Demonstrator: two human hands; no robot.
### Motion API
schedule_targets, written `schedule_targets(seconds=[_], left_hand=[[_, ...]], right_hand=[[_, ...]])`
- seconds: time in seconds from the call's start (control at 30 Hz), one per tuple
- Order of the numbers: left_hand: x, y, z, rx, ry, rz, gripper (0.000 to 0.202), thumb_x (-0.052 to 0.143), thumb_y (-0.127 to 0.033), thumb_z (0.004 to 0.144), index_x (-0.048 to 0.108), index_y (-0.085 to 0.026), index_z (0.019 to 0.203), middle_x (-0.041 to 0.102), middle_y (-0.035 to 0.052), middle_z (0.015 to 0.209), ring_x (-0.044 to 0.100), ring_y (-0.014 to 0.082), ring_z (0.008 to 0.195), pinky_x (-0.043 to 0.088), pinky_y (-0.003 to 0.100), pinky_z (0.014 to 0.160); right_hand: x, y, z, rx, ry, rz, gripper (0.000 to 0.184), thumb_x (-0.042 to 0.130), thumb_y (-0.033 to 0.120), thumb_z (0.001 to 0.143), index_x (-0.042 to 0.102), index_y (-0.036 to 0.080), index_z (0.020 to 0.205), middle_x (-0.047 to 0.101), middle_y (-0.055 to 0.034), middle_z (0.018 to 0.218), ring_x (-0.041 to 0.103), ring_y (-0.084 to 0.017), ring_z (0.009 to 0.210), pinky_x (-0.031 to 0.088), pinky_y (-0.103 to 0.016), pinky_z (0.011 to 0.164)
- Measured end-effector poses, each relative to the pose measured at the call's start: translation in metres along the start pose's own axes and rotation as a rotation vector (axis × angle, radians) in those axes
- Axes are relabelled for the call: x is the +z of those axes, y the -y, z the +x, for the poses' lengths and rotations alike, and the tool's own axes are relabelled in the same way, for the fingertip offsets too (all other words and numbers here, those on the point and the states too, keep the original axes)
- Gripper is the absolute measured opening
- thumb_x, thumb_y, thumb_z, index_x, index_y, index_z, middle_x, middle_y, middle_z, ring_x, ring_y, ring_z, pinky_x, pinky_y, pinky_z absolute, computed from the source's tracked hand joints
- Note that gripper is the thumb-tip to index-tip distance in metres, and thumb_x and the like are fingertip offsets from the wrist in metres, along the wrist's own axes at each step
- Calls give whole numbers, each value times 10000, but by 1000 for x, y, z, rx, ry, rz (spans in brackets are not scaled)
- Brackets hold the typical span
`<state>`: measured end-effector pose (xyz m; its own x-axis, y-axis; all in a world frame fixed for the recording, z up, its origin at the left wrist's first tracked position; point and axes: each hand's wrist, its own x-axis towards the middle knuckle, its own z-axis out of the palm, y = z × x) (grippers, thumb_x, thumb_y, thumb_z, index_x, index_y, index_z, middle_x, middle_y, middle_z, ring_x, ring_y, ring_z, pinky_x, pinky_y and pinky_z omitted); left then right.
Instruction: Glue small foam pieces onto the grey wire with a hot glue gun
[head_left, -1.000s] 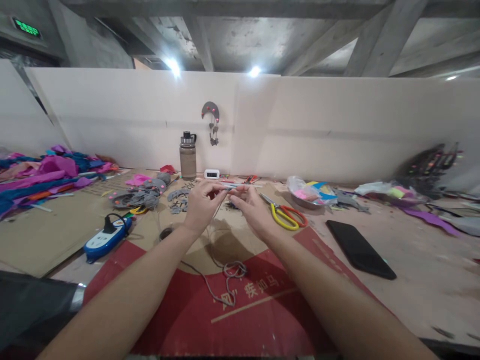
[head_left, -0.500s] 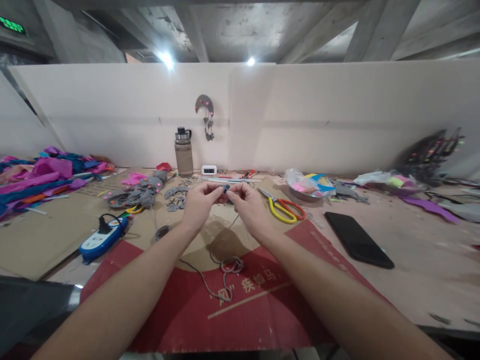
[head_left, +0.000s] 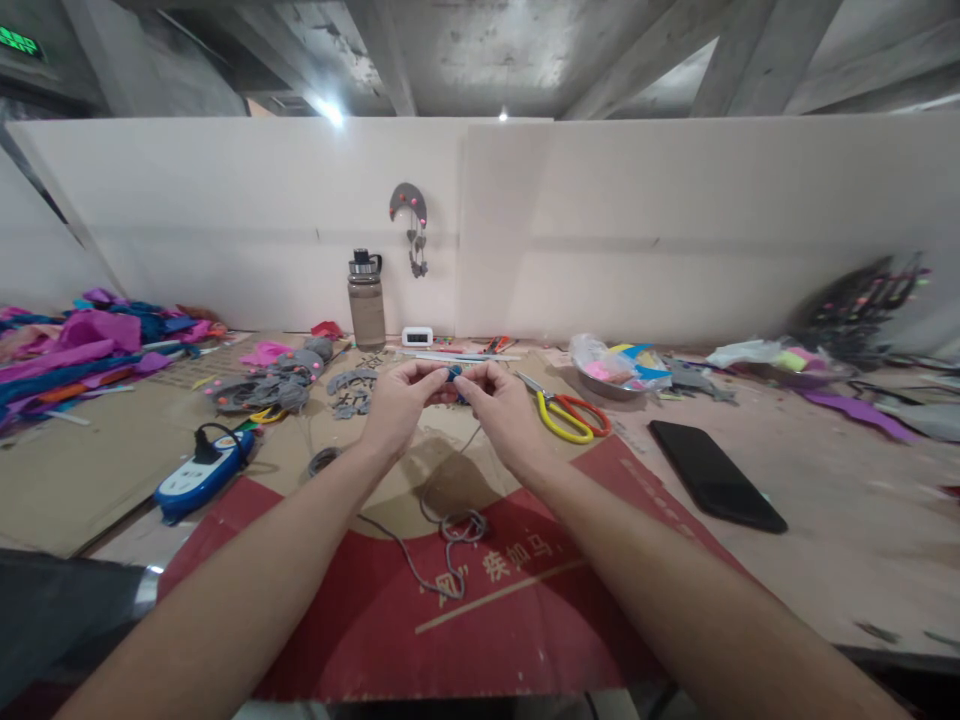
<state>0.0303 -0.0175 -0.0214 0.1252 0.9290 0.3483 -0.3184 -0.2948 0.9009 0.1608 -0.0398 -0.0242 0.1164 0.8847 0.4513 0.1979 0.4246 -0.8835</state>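
My left hand [head_left: 399, 402] and my right hand [head_left: 501, 404] meet above the middle of the cardboard, thumbs and forefingers pinched together. Between their fingertips is a small dark blue piece [head_left: 454, 373], mostly covered, so its kind is unclear. A grey cord [head_left: 457, 540] drops from near my right hand and lies in loose loops on the red part of the cardboard [head_left: 360, 640]. Grey cut-out shapes [head_left: 352, 392] lie just left of my left hand. Scissors [head_left: 570, 415] with yellow and orange handles rest right of my right hand.
A phone [head_left: 716, 475] lies at the right, behind it a bowl [head_left: 619, 385] of bagged scraps. At left are a power strip [head_left: 202, 475], grey felt pieces [head_left: 270, 385] and colourful fabric strips [head_left: 90, 350]. A bottle [head_left: 366, 305] and small clock [head_left: 417, 337] stand by the back panel.
Both hands stay pinched together in nearly the same place, with only slight finger movement; a bit more of the blue piece shows. The whole view has shifted slightly.
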Motion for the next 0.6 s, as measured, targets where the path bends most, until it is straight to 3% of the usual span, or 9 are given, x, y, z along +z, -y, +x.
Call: schedule_targets(seconds=[0.3,0.6], left_hand=[[2,0,-1,20,14,22,160,689,-256,674,635,-123,742,629,19,669,572,101,584,478,269,628],[4,0,-2,38,34,25,127,670,-239,679,622,-135,735,615,17,646,551,106,576,442,266,609]], right_hand=[[1,1,-1,-13,-19,14,197,599,370,717,551,182,678,519,26,599,408,-105,565,321,-248,545],[6,-5,2,126,-20,245,253,646,398,658,504,202,731,512,53,582,358,-72,465,264,-221,446]])
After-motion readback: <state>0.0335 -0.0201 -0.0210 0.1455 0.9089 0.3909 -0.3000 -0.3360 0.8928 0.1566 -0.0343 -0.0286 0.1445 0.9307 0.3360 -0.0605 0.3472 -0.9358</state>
